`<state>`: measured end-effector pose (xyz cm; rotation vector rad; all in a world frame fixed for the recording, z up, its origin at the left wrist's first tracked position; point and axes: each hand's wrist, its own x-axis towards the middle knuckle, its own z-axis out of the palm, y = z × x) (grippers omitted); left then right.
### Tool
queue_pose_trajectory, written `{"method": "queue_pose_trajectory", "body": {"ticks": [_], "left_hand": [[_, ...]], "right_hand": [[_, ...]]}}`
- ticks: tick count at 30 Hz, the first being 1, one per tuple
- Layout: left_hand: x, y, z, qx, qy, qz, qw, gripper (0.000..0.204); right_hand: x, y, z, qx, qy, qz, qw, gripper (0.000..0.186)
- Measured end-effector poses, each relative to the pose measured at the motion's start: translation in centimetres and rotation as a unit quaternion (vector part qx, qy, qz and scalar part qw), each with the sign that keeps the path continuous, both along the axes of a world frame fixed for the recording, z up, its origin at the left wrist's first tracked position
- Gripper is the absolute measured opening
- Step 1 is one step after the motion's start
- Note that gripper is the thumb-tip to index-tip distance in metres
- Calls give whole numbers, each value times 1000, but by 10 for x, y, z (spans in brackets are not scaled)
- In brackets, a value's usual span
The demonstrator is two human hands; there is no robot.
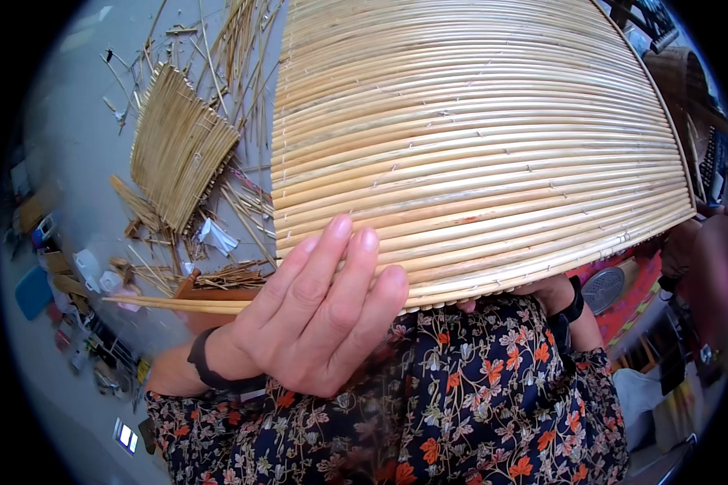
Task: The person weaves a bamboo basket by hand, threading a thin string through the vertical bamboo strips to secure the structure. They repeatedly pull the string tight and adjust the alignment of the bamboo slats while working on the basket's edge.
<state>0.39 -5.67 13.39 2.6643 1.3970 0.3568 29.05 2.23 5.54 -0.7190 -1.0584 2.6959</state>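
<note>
A large mat of pale reeds, bound in rows with thin thread, slopes away from my body. Over its near left edge lies my left hand, the long fingers side by side on top and the thumb out of sight. The hand grips this edge. Two loose-ended reeds stick out to the left from under the same hand. My right hand is mostly hidden beneath the mat's near edge at the right; only its back near the wrist and a fingertip show, so its grip cannot be made out.
A smaller reed panel rests on the left among scattered loose reeds. Crumpled white paper and a brown wooden box with short cut pieces lie nearer. Another person's arm is at the far right, beside a red patterned cloth.
</note>
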Motion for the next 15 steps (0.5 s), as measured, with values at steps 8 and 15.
{"method": "queue_pose_trajectory", "body": {"ticks": [8,15], "left_hand": [[-2,1,2,15,1,-7,1000,24],[3,12,2,48,-8,5,999,22]], "right_hand": [[6,-5,-1,19,32,-23,999,52],[-7,-3,-2,-19,-8,0,1000,35]]}}
